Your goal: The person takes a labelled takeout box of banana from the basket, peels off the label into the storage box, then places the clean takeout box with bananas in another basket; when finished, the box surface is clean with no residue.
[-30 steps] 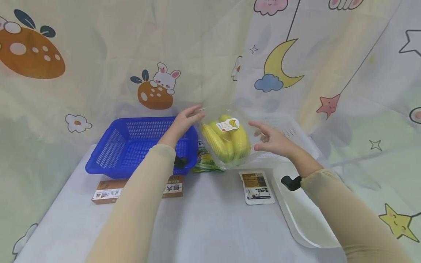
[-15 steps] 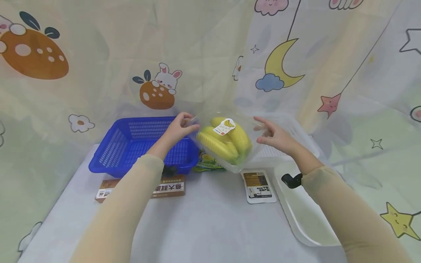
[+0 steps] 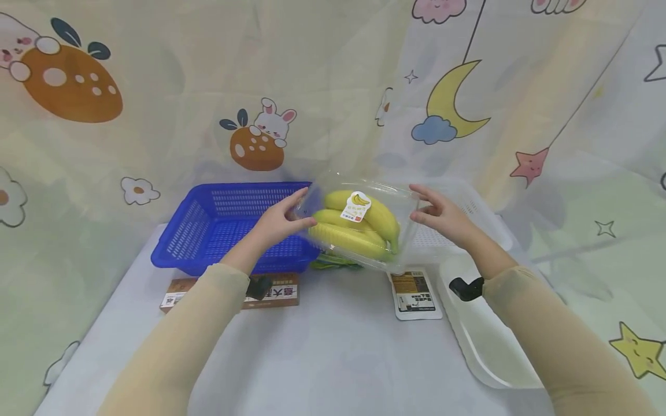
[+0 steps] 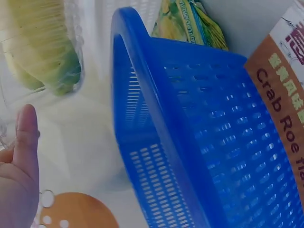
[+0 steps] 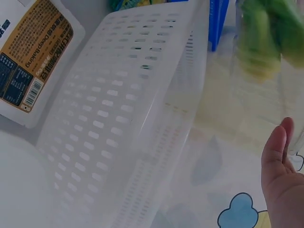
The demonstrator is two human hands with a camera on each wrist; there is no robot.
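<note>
Taking the clear banana box [image 3: 372,257] as the dial's centre, I see it tilted and raised above the counter [image 3: 333,358], held between two hands. The left hand [image 3: 274,224] grips its nine-o'clock end, thumb and fingers parted around the edge, the forearm slanting in from about eight. At three, the right hand [image 3: 444,216] pinches the other end, thumb below the extended index finger, its forearm arriving from about four. Beyond the left hand at nine sits a blue basket [image 3: 179,254]; a white basket [image 3: 476,205] lies around three, partly behind the right hand, and a flat pouch [image 3: 414,296] near five.
</note>
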